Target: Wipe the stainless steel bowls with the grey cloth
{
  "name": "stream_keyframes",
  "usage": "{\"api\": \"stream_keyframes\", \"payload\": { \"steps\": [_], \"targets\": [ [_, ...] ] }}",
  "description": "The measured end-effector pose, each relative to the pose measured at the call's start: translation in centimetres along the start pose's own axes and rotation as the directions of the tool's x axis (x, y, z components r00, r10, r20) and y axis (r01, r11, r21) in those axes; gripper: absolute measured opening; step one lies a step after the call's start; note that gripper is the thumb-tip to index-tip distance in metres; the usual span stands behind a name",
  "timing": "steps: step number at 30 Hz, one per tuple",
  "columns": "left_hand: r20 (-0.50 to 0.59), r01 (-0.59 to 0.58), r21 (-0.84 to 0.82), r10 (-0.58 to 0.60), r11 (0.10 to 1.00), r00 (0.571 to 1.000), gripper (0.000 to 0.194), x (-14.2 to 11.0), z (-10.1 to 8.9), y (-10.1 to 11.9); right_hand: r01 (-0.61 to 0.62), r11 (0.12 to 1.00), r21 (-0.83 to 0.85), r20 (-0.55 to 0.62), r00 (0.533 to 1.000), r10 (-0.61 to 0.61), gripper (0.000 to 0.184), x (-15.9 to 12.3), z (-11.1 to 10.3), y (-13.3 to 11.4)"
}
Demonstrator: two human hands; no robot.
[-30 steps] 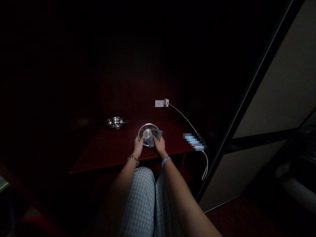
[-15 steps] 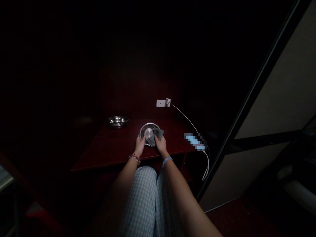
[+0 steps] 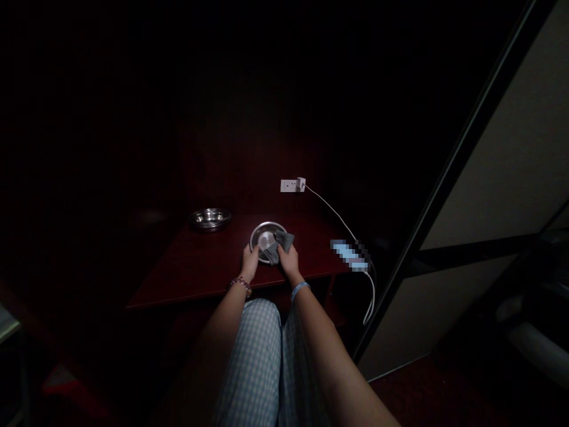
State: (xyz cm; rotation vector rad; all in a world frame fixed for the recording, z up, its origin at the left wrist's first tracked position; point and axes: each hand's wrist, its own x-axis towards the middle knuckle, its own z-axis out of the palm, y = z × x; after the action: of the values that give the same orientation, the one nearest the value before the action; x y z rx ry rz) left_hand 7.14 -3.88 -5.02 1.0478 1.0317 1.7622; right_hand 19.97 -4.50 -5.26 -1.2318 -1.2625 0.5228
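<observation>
A shiny metal bowl (image 3: 265, 238) is tilted toward me above the near part of the dark red desk (image 3: 186, 273). My left hand (image 3: 251, 262) grips its left rim, thumb over the edge and fingers out of sight behind it. At the bowl's right side, my right hand (image 3: 288, 260) is closed on a grey cloth (image 3: 284, 239). Part of the cloth lies against the inside of the bowl and hangs over its near rim. Whether the right fingers also hold the bowl's rim is hidden.
Stacked metal bowls (image 3: 210, 220) stand at the desk's back left. A wall socket (image 3: 288, 186) holds a white charger, whose cable (image 3: 331, 207) runs down to a blurred-out blue object (image 3: 349, 255) at the right. A dark-framed panel (image 3: 480, 190) rises on the right.
Almost nothing differs. The whole view has shifted very slightly, while both hands keep their hold on the bowl and the cloth.
</observation>
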Motion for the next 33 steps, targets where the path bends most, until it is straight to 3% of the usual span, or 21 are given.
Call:
{"api": "stream_keyframes", "payload": {
  "steps": [13, 33],
  "targets": [
    [0.03, 0.065, -0.048, -0.063, 0.997, 0.998, 0.018, -0.2, 0.2, 0.2, 0.015, 1.0, 0.016, 0.001, 1.0, -0.015, 0.029, 0.1, 0.0, 0.2],
    [0.161, -0.071, 0.058, 0.061, 0.996, 0.985, 0.042, -1.0, 0.1, 1.0, -0.007, 1.0, 0.027, -0.047, 0.999, 0.008, 0.029, 0.3, -0.1, 0.0]
  ]
}}
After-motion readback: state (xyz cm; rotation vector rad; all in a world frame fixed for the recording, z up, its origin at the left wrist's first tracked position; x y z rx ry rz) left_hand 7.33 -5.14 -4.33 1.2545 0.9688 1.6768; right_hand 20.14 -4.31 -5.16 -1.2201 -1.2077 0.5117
